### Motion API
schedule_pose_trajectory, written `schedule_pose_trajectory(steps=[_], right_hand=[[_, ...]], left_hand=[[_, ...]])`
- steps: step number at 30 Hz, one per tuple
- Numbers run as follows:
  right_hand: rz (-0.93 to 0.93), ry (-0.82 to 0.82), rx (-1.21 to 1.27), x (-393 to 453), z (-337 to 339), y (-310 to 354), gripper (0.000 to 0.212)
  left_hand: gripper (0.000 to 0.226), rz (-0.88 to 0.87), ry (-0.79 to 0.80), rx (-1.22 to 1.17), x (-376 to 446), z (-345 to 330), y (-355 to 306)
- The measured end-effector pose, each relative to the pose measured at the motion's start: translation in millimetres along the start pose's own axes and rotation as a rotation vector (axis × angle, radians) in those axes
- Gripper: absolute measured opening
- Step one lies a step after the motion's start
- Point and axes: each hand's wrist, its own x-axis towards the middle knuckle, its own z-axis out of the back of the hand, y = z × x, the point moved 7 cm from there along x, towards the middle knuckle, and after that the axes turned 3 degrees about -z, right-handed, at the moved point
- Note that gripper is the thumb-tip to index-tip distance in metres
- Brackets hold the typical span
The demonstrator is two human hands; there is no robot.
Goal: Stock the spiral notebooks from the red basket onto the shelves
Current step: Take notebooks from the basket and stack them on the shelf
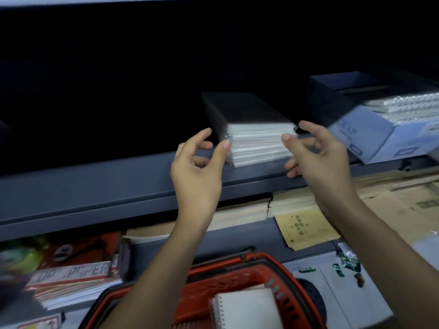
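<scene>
A stack of black-covered spiral notebooks (pixel 251 129) lies on the dark grey shelf (pixel 95 193), its white page edges facing me. My left hand (pixel 199 162) is at the stack's left front corner, thumb touching the spiral edge, fingers apart. My right hand (pixel 316 150) hovers at the stack's right front corner, fingers spread and curled, holding nothing. Below, the red basket (pixel 240 269) sits between my forearms with a white spiral notebook (pixel 247 309) inside it.
A pale blue open box (pixel 380 138) of spiral notebooks stands tilted on the shelf at right, a dark blue box (pixel 332 91) behind it. On the lower shelf lie brown paper books (pixel 306 224) and a red-covered stack (pixel 78 269) at left.
</scene>
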Motion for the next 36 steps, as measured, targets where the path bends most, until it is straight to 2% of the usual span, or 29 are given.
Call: schedule_pose_trajectory(steps=[4, 8, 12, 15, 16, 18, 21, 23, 25, 29, 34, 36], right_hand=[[-0.027, 0.091, -0.053, -52.4, -1.6, -4.5, 0.040], [-0.212, 0.215, -0.150, -107.7, -3.1, -53.3, 0.031], [-0.496, 0.380, -0.324, -156.8, -7.4, -123.3, 0.026], [-0.672, 0.432, -0.427, -184.5, -3.4, -173.1, 0.045], [-0.683, 0.425, -0.477, -188.0, -0.9, -186.4, 0.048], [-0.663, 0.424, -0.613, -191.1, 3.8, -203.4, 0.039], [-0.702, 0.477, -0.694, -203.1, 1.6, -226.6, 0.029], [-0.741, 0.532, -0.718, -214.4, -0.5, -247.4, 0.034], [-0.775, 0.570, -0.770, -225.1, -1.2, -260.1, 0.038], [-0.795, 0.526, -0.798, -229.6, -0.6, -258.7, 0.036], [-0.850, 0.468, -0.649, -231.1, 5.9, -239.3, 0.011], [-0.895, 0.451, -0.543, -239.3, 7.4, -231.4, 0.019]], left_hand=[[0.028, 0.025, 0.001, -0.007, -30.2, 32.9, 5.4], [0.020, 0.158, 0.022, -0.028, -93.9, 70.3, 42.4], [0.018, 0.410, 0.135, 0.046, -175.5, 84.3, 105.9], [0.021, 0.621, 0.274, 0.136, -234.0, 74.2, 152.5], [0.024, 0.640, 0.334, 0.221, -248.4, 70.7, 163.3], [0.027, 0.602, 0.465, 0.447, -270.6, 66.6, 176.5], [0.029, 0.553, 0.480, 0.657, -286.8, 76.0, 189.1], [0.019, 0.558, 0.490, 0.703, -290.1, 80.2, 195.7], [0.011, 0.587, 0.510, 0.681, -291.4, 79.6, 195.7], [0.020, 0.710, 0.473, 0.553, -298.4, 81.7, 195.7], [0.021, 0.883, 0.246, 0.269, -309.2, 93.7, 187.9], [0.022, 0.940, 0.194, 0.191, -309.5, 96.1, 181.5]])
